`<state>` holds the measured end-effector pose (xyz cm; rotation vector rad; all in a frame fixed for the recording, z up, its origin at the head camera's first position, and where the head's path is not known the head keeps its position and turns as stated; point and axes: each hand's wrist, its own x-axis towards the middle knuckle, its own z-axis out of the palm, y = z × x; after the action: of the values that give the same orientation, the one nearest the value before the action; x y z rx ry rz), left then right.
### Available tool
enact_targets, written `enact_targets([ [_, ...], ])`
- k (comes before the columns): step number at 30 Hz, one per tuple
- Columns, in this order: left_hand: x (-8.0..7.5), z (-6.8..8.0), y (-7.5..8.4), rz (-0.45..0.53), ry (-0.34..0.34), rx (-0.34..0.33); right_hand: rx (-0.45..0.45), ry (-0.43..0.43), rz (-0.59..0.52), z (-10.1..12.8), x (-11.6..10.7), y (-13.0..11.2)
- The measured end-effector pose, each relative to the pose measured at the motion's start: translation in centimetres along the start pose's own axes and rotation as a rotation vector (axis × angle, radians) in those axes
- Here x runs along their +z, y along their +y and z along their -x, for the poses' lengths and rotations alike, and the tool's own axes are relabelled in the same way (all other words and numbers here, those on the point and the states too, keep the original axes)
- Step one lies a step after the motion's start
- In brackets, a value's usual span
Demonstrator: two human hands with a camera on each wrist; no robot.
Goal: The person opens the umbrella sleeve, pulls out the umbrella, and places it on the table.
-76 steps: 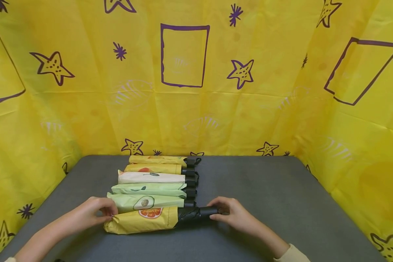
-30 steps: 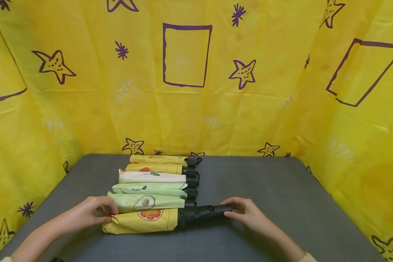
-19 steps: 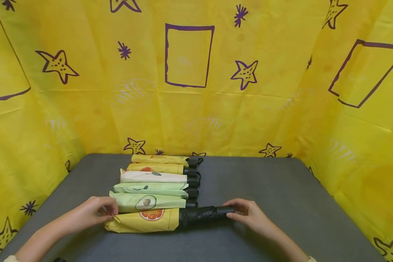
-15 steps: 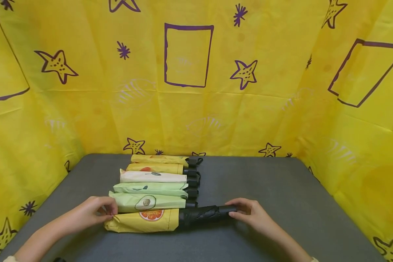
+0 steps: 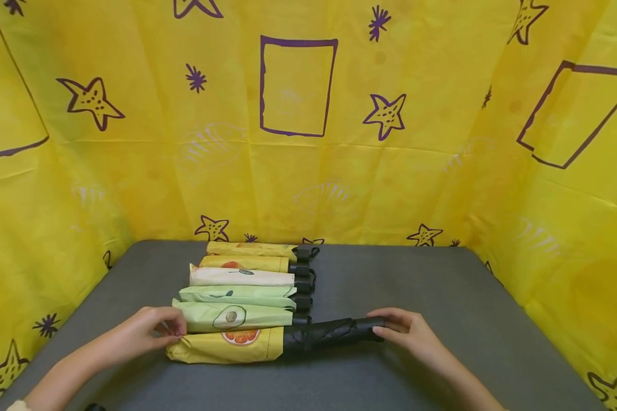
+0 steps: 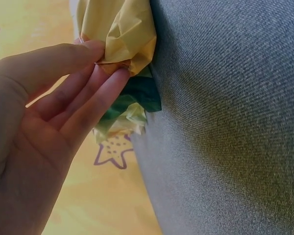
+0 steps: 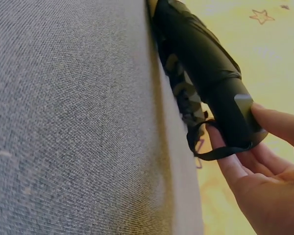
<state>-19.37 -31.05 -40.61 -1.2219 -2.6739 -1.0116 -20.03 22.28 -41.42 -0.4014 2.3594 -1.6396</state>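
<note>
A black folded umbrella lies partly inside a yellow umbrella sleeve printed with an orange slice. My left hand pinches the sleeve's gathered left end between thumb and fingers. In the left wrist view, the crumpled yellow fabric shows at those fingertips. At the other end my right hand grips the umbrella's handle, thumb on the near side. A black wrist loop hangs at the handle in the right wrist view. The portion inside the sleeve is hidden.
Behind lie several sleeved umbrellas in a row, handles to the right: a green avocado one, a pale green one, a white one and yellow ones. A grey cloth-covered table meets yellow patterned curtains.
The right hand has moved rightward with the umbrella, and more black fabric shows outside the sleeve. My left hand keeps its pinch in nearly the same place. The row behind has not moved.
</note>
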Motion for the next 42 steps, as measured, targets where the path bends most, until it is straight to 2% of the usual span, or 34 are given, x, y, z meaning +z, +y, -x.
enact_targets([
  [7, 0.1, -0.1, -0.3, 0.004, -0.01, -0.012, 0.019, 0.077, 0.036, 0.6, -0.4, -0.5],
  [14, 0.1, -0.1, -0.1, 0.012, -0.021, -0.03, 0.1, 0.175, 0.015, 1.1, -1.5, -0.8],
  [24, 0.0, 0.0, 0.1, -0.006, 0.02, 0.023, 0.085, 0.226, 0.017, 2.5, -4.0, -1.3],
  [29, -0.2, 0.4, -0.1, -0.023, 0.033, 0.018, 0.117, 0.264, -0.011, 3.3, -5.5, -1.3],
  [42, -0.4, 0.4, 0.0, 0.009, 0.01, -0.003, 0.176, 0.325, -0.041, 4.3, -7.9, -1.6],
])
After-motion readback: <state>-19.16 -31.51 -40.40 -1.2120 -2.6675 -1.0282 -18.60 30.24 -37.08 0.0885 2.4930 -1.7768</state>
